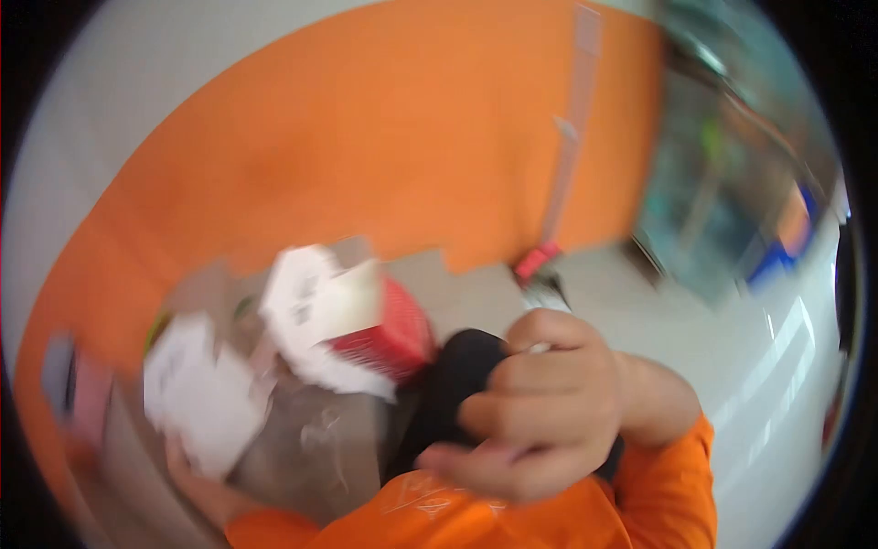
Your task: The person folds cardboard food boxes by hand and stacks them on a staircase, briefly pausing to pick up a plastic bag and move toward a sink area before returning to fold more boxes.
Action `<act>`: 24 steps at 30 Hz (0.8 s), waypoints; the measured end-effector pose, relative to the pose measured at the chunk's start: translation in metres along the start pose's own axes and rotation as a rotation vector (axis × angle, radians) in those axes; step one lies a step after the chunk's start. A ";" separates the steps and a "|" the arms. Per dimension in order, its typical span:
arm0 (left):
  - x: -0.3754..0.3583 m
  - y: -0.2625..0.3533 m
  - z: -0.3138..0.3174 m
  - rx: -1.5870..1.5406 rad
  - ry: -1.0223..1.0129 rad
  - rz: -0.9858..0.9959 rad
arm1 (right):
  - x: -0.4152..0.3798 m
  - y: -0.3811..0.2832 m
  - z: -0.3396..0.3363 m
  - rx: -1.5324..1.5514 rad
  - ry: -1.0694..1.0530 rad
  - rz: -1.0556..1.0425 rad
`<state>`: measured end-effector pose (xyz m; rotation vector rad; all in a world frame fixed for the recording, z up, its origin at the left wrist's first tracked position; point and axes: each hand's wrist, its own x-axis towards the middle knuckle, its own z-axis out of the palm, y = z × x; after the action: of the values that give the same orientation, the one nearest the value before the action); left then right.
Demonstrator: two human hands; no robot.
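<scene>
Orange wall (366,137) fills the upper centre of the frame; pale floor (732,393), lower right. The right hand (549,403), right of lower centre, has its fingers curled closed; whether anything lies inside cannot be told. Red box (393,331), at centre, is tilted, with white flaps spread leftward. White box (201,393), lower left, meets the left hand (194,478) at its lower edge; blur hides whether this grip is closed.
</scene>
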<state>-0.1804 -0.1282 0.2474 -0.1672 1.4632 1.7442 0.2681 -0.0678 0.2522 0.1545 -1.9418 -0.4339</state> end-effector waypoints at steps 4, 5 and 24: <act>-0.009 -0.004 0.132 0.672 -0.256 0.356 | -0.022 -0.014 -0.036 -0.152 0.208 0.084; -0.012 0.002 0.141 0.788 -0.315 0.476 | -0.022 -0.021 -0.052 -0.156 0.081 0.051; -0.209 -0.308 0.373 1.011 -2.636 1.684 | -0.005 -0.137 -0.102 -0.876 -0.237 0.399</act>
<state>0.3025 0.0819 0.2520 -3.3142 0.4313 -0.1235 0.3501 -0.2165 0.2323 -0.8624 -1.7744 -1.0106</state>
